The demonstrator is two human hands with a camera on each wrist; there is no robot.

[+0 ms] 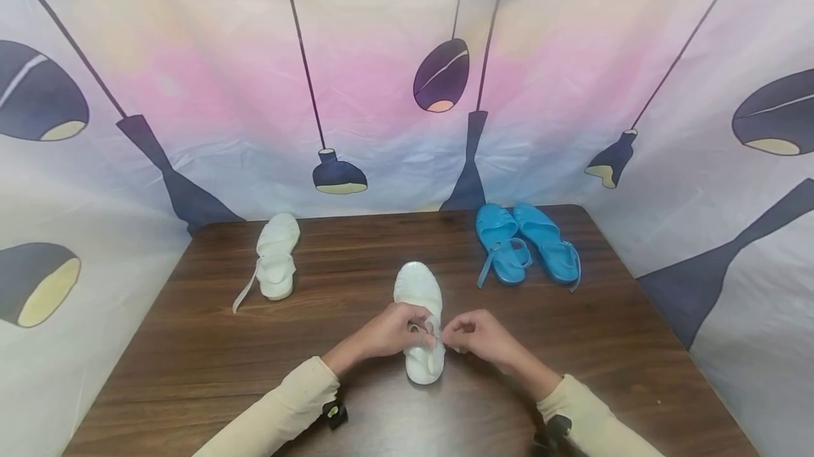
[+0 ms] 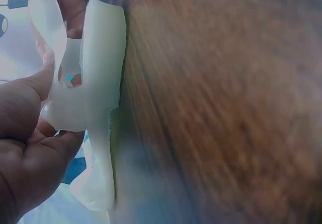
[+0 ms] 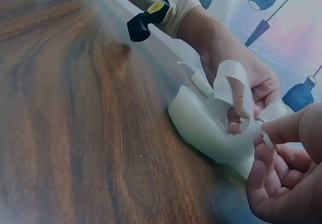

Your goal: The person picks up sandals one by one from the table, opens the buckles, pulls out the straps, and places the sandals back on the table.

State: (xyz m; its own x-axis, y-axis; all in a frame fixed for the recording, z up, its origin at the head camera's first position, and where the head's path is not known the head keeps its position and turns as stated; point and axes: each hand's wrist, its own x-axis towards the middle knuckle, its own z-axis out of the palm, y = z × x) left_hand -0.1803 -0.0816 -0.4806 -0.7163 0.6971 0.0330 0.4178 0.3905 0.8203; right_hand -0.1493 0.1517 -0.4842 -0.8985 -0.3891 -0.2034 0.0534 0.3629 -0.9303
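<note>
A white jelly sandal point(image 1: 416, 284) lies on the table in front of me, toe pointing away, its pale sole point(image 2: 104, 58) low against the wood in the left wrist view. My left hand point(image 1: 396, 330) grips the ankle strap near its buckle from the left side, thumb over the strap. At the sandal's right side, my right hand point(image 1: 480, 335) pinches the end of the strap between thumb and forefinger. The strap point(image 3: 232, 75) arches over the heel in the right wrist view. My curled fingers partly hide the buckle.
Another white sandal point(image 1: 276, 259) stands at the back left, its strap hanging loose. A pair of blue sandals point(image 1: 502, 245) sits at the back right of the brown wooden table point(image 1: 191, 358). Behind rises a cloth backdrop point(image 1: 381, 90) printed with lamps.
</note>
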